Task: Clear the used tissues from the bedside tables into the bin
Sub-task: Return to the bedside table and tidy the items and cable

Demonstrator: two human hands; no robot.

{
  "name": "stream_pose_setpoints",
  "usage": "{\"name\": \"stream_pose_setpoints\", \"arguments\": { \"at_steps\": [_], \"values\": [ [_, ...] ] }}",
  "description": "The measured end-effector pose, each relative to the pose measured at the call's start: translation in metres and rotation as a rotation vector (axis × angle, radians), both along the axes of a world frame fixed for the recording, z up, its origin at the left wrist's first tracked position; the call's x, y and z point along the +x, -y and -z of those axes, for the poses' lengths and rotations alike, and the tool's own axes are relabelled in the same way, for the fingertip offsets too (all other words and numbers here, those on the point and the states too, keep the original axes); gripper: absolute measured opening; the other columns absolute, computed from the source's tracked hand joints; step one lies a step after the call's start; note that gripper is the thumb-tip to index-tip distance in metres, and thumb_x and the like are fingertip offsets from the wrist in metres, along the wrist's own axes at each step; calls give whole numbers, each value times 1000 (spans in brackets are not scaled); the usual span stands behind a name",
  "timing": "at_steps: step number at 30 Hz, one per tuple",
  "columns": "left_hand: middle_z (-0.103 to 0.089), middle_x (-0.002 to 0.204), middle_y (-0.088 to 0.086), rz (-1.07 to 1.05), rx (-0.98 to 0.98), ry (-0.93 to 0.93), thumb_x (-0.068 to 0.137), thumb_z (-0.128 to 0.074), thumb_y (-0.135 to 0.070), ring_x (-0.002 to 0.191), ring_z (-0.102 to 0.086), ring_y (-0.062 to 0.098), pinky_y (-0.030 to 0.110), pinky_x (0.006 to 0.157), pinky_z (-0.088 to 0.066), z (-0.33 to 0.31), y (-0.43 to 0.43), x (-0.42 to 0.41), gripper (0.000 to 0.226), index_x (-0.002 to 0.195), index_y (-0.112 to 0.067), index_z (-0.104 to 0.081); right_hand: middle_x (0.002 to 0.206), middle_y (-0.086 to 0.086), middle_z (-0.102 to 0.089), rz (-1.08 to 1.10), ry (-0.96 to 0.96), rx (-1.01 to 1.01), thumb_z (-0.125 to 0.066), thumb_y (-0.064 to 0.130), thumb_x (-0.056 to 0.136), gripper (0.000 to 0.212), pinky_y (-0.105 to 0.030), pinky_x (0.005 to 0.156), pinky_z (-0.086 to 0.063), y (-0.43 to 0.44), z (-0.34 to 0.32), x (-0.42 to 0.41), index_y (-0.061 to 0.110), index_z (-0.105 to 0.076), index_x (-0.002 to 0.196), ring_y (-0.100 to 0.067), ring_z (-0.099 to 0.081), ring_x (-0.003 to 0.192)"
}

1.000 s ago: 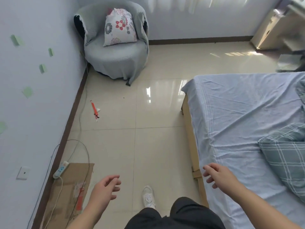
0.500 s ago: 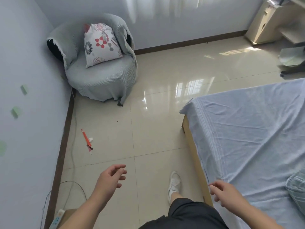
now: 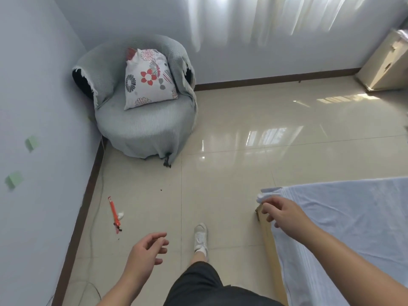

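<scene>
My left hand hangs over the tiled floor at the lower middle, fingers loosely curled and apart, holding nothing. My right hand is raised by the foot corner of the bed, fingers spread, empty. A small white crumpled scrap lies on the floor beside an orange stick-shaped item, left of my left hand. No bedside table and no bin are in view.
A round grey armchair with a floral cushion fills the far left corner. A cable runs along the left wall's skirting. A cream cabinet stands at the far right. My white shoe steps forward on the tiles.
The view has advanced along the bed toward the armchair; the power strip, cardboard and checked pillow have dropped out of sight. Both hands stay empty, the right one now at the bed's foot corner.
</scene>
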State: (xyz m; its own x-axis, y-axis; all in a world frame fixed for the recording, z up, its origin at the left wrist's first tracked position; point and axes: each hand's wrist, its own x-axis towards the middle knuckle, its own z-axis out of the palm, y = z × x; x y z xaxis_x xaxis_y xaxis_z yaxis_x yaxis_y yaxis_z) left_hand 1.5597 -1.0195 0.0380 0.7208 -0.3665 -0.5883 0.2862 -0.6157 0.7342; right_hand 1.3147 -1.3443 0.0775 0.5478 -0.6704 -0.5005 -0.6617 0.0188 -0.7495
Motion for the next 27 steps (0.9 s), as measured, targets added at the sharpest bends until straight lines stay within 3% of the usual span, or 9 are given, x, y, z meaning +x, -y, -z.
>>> {"name": "stream_pose_setpoints", "arguments": {
  "at_steps": [5,13,19,27],
  "values": [
    [-82,98,2,101,-39,-38,106,-61,-14,92,-75,24,35,71,-60,-1,106,95,20,108,-23,-78,84,6,-76,86,-56,-1,-60,25,99,15,-35,68,-56,49,6,41,29,-75,96,-15,-72,74],
    [-81,98,3,386,-76,-21,106,-61,-15,86,-73,17,37,74,-58,-33,306,204,18,109,-22,-78,83,10,-76,415,-96,97,-62,19,99,16,-28,58,-55,91,21,36,27,-76,94,-13,-71,68],
    [-82,98,-1,612,-84,34,106,-63,-17,85,-74,11,31,72,-59,-39,477,227,18,109,-25,-78,78,4,-76,622,-118,146,-65,18,97,14,-32,59,-55,162,49,29,23,-77,92,-14,-71,66],
    [-81,100,4,700,-65,31,106,-61,-13,86,-73,16,33,72,-58,-41,651,219,19,109,-20,-78,83,10,-77,661,-82,133,-61,24,100,12,-28,61,-52,349,48,53,28,-73,99,-11,-71,70]
  ]
}}
